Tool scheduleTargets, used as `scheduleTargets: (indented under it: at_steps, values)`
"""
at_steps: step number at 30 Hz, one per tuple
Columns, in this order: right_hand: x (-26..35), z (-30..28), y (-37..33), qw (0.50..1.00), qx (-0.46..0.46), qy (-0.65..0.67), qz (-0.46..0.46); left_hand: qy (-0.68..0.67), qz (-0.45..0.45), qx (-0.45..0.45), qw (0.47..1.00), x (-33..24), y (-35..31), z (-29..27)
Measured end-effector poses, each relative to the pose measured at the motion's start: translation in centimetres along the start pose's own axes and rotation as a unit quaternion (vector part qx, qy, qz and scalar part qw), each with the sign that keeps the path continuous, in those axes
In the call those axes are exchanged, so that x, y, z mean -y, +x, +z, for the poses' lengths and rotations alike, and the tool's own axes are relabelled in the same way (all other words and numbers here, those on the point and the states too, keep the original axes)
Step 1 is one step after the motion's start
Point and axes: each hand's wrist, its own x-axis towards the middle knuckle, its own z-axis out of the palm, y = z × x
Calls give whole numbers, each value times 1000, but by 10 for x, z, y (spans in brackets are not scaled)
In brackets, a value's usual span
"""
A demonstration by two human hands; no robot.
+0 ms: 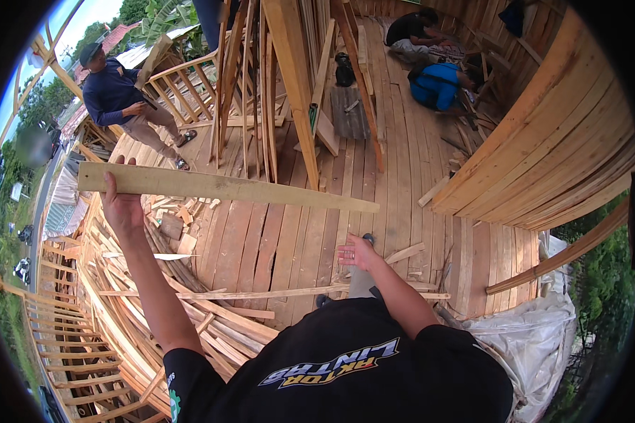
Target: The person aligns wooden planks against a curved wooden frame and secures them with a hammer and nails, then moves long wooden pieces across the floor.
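Observation:
A long pale wooden plank [226, 187] that narrows toward its right end is held up in front of me, nearly level. My left hand [124, 204] grips its wide end from below, with the thumb over the near face and the fingers mostly behind the wood. My right hand [358, 252] is apart from the plank, a little below its narrow tip. Its fingers are spread and point left, a ring shows on one of them, and nothing is in it.
Long strips of timber [219, 331] lie piled at my left. Wood offcuts [180, 218] are scattered on the plank floor [282, 247]. Upright beams [289, 77] stand ahead. A person in dark blue [113, 88] stands far left; two people, one in bright blue [434, 86], crouch far right by a curved wooden wall [543, 141].

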Motion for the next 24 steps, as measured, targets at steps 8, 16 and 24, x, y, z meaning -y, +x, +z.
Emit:
scheduleTargets:
  at_steps: [8,16,24]
  values:
    - [68,-34,31,868,-75,445,-209,-59,-112,-168,978,38,5,-122]
    - [111,-123,-29,894,-133,290,-316,85,-400,-321,854,203,-96,-221]
    - [196,-142,-91,865,-307,115,-379,340,-630,-46,696,371,-182,-140]
